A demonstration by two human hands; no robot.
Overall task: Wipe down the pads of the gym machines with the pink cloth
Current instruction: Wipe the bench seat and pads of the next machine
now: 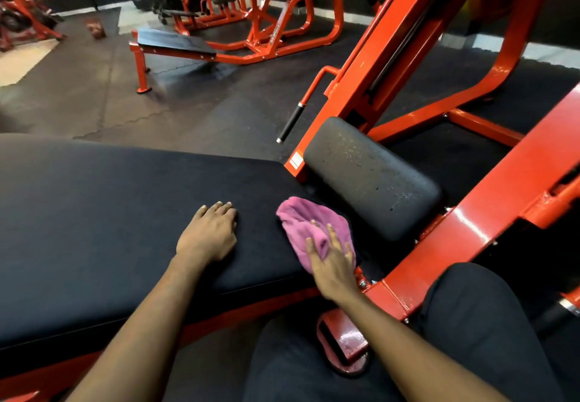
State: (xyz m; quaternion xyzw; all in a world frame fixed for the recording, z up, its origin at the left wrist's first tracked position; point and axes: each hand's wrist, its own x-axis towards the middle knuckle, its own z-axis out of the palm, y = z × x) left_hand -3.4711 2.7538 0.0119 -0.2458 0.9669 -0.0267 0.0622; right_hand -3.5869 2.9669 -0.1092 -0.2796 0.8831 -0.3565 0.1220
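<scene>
Right hand (332, 263) presses pink cloth (301, 219) with spread fingers at long pad (110, 213) edge, not clamped; left hand (208, 235) flat, empty. Risk: cloth slides off edge.

A: Cloth colour?
B: The pink cloth (314, 225), plain, lower centre.
A: Pads?
B: The long pad (110, 229) at left is plain black. The small pad (370, 178), right of centre, is dark grey with pale speckles.
A: Frame?
B: The machine frame (470, 213) is glossy orange-red with a white label (295, 160). The handle grip (290, 122) is black with silver ends.
A: Floor?
B: The floor mat (188, 97) is dark grey and mottled, with a cream patch (18, 62) at far left. The trousers (470, 307) at lower right are black.
</scene>
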